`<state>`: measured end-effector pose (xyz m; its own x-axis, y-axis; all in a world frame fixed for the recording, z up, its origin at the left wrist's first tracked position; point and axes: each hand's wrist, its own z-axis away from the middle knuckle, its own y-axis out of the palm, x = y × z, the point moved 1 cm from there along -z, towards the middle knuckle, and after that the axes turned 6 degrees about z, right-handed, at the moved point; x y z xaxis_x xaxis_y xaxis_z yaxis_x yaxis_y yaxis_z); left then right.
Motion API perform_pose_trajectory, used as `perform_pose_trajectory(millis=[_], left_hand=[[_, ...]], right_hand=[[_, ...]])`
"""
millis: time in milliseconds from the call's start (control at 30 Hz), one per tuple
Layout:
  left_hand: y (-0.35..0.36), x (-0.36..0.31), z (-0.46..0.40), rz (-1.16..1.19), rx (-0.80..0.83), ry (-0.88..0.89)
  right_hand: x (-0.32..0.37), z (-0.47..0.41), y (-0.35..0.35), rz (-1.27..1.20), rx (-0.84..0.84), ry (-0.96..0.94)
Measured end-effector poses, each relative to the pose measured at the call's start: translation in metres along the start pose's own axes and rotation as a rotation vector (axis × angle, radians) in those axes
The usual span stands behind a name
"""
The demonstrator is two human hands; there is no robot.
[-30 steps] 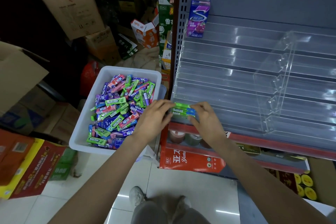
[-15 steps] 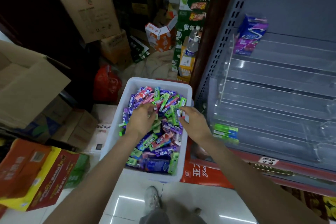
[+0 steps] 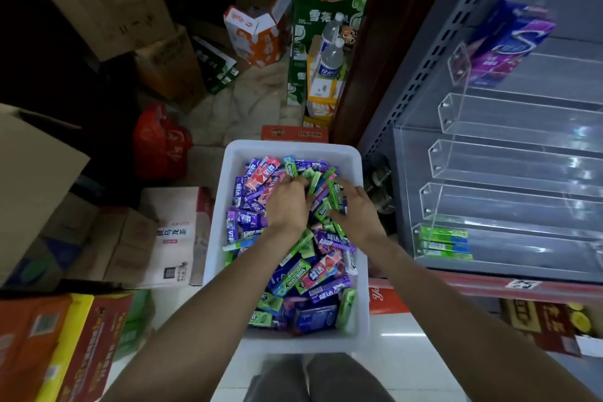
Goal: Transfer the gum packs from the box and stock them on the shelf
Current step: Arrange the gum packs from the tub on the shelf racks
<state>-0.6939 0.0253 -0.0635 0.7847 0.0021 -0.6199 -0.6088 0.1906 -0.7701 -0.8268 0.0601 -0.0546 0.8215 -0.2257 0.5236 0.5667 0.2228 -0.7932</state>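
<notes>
Head view: two hands dig in a white bin [image 3: 359,238] full of gum packs [image 3: 313,274].

The left hand [image 3: 287,205] curls its fingers round green packs at its tips. The right hand [image 3: 354,210] lies flat with spread fingers on the pile. Right of the right fingers, three green packs [image 3: 445,242] sit on the clear shelf [image 3: 522,205].

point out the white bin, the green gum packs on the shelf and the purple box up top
white bin [image 3: 215,238]: head view, left wall
green gum packs [image 3: 445,242]: head view, front faces
purple box [image 3: 504,45]: head view, front face
</notes>
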Motion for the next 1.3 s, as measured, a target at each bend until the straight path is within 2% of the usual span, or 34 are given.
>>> perform_pose_trajectory(millis=[100, 233, 400, 600, 800, 933, 1000, 1100, 1200, 1300], left_hand=[[-0.003, 0.005, -0.002, 0.030, 0.008, 0.017], [-0.015, 0.017, 0.003, 0.247, 0.054, 0.018], [-0.033, 0.026, 0.005, 0.373, 0.018, -0.091], [-0.032, 0.015, -0.030, 0.272, -0.001, -0.189], [-0.029, 0.010, -0.055, 0.178, 0.138, -0.362], [-0.029, -0.003, -0.055, 0.032, 0.148, -0.388], [-0.029, -0.007, -0.052, 0.030, 0.138, -0.384], [-0.028, -0.003, -0.047, 0.131, 0.107, -0.271], [-0.033, 0.000, -0.032, 0.376, 0.104, -0.157], [-0.039, -0.003, -0.013, 0.633, 0.139, -0.165]], right_hand=[[0.002, -0.004, 0.000, 0.040, 0.004, 0.054], [0.006, -0.010, 0.000, 0.132, 0.040, 0.061], [0.008, -0.014, -0.009, 0.139, 0.065, 0.038], [0.008, -0.020, -0.015, 0.070, 0.035, 0.077], [0.007, -0.020, -0.017, -0.020, 0.027, 0.109], [0.006, -0.015, -0.022, -0.106, 0.022, 0.153], [0.006, -0.014, -0.026, -0.133, -0.003, 0.171], [0.006, -0.016, -0.033, -0.274, -0.039, 0.216], [0.010, -0.016, -0.035, -0.446, -0.036, 0.225], [0.018, -0.010, -0.039, -0.597, -0.037, 0.198]])
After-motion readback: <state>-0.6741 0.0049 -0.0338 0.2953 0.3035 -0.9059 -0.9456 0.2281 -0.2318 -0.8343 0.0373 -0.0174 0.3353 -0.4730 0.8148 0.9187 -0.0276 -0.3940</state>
